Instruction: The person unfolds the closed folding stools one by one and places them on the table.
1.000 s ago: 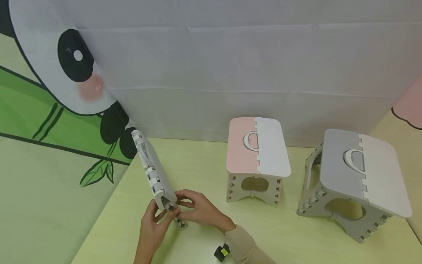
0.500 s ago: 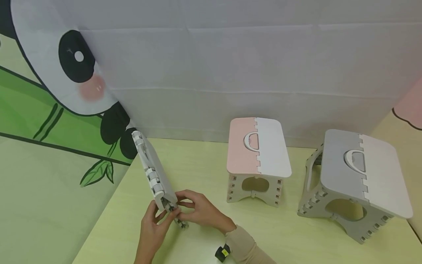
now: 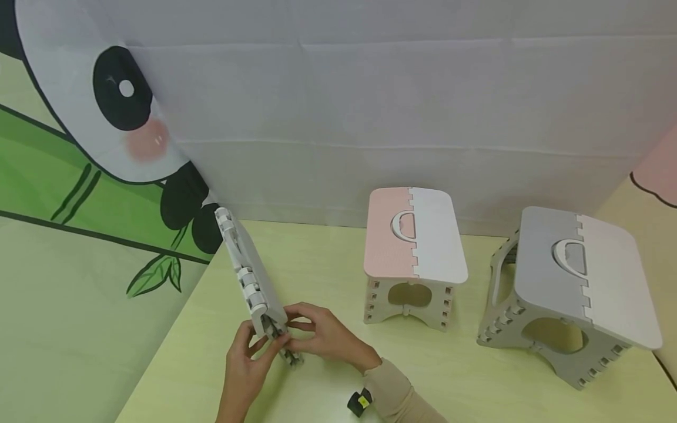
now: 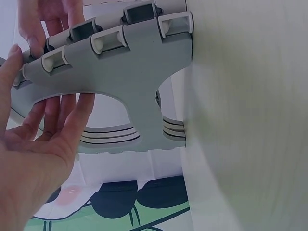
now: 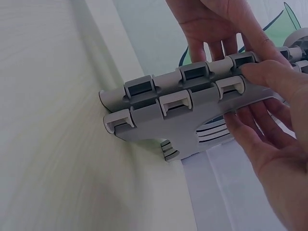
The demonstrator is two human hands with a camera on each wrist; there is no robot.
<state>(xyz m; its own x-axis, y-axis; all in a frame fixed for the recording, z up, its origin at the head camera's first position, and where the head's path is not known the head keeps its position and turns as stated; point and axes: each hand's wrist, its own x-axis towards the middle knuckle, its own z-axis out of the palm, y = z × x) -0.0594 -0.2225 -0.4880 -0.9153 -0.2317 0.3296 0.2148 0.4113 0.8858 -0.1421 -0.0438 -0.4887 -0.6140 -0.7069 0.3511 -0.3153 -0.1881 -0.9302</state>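
Observation:
A folded grey-white folding stool (image 3: 248, 267) stands on edge at the left of the table, slanting away from me, hinge knuckles along its side. My left hand (image 3: 245, 367) holds its near end; in the left wrist view, the left fingers (image 4: 77, 115) reach into the oval opening of the leg panel (image 4: 163, 57), thumb near the upper edge. From the other side my right hand (image 3: 330, 338) grips the same end. In the right wrist view, the right hand (image 5: 279, 139) has its thumb over the hinged edge and fingers at the opening. The two thumbs come close together there.
An unfolded pink-and-white stool (image 3: 415, 235) stands upright at the middle back of the table (image 3: 317, 388). To its right is a larger grey-and-white stool (image 3: 582, 276). A pale cloth wall (image 3: 370, 117) rises behind. A small black device (image 3: 359, 402) sits by the right sleeve.
The folded stool's far end has shifted slightly to the right, and my right hand has moved a little right with it. The grips and the other two stools look the same.

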